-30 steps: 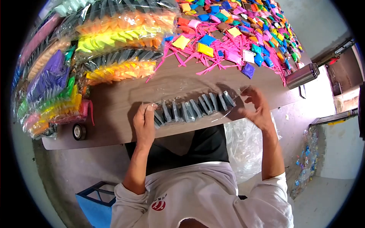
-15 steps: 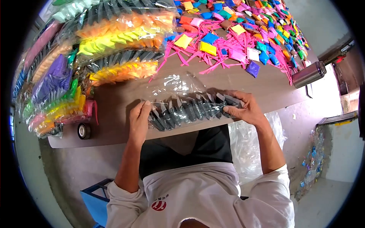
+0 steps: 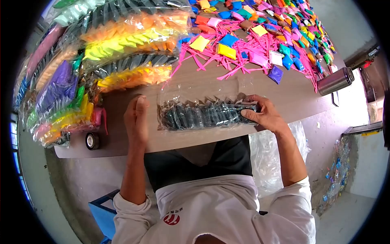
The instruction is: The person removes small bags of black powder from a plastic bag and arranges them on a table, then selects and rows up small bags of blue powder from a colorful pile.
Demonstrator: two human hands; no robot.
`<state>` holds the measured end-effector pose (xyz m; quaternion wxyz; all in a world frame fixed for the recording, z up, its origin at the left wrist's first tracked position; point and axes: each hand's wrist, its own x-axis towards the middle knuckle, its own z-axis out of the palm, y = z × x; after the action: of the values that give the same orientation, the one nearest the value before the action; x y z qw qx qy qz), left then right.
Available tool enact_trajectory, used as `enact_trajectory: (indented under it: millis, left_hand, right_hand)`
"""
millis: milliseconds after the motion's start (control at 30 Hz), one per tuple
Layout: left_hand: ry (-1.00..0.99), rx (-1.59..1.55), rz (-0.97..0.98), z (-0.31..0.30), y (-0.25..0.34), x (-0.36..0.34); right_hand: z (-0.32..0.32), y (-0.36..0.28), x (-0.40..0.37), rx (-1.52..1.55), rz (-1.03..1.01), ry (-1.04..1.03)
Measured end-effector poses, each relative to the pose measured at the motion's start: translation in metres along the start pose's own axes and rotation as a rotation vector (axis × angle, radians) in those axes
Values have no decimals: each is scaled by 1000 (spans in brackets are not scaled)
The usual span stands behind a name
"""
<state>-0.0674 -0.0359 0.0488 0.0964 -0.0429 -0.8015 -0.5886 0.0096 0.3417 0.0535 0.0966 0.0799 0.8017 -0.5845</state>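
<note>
A clear plastic bag with a row of small black packets inside lies flat at the table's front edge. Its loose, transparent upper part spreads away from me. My right hand grips the bag's right end, thumb on top and fingers behind. Just left of the bag, apart from it, my left hand is held on edge with the thumb uppermost. It holds nothing, and its fingers are partly hidden and slightly blurred.
Bags of coloured packets are piled on the left, near a tape roll. Loose packets and pink plastic sticks cover the back. A metal flask lies at the right edge; clear plastic hangs below.
My left hand has let go of the bag's left end and moved a little left. The bag now lies flatter, its packets in a straighter row. My right hand still holds its end.
</note>
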Motion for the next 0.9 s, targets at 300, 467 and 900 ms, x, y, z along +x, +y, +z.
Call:
enact_trajectory:
  millis: [300, 467, 900]
  left_hand:
    - [-239, 286, 291, 42, 41, -23]
    - [-328, 308, 351, 59, 24, -22]
    - [-278, 275, 309, 58, 15, -28]
  right_hand:
    - [-3, -5, -4, -101, 27, 20]
    - [-8, 6, -2, 15, -141, 177]
    - [19, -45, -11, -705, -600, 139]
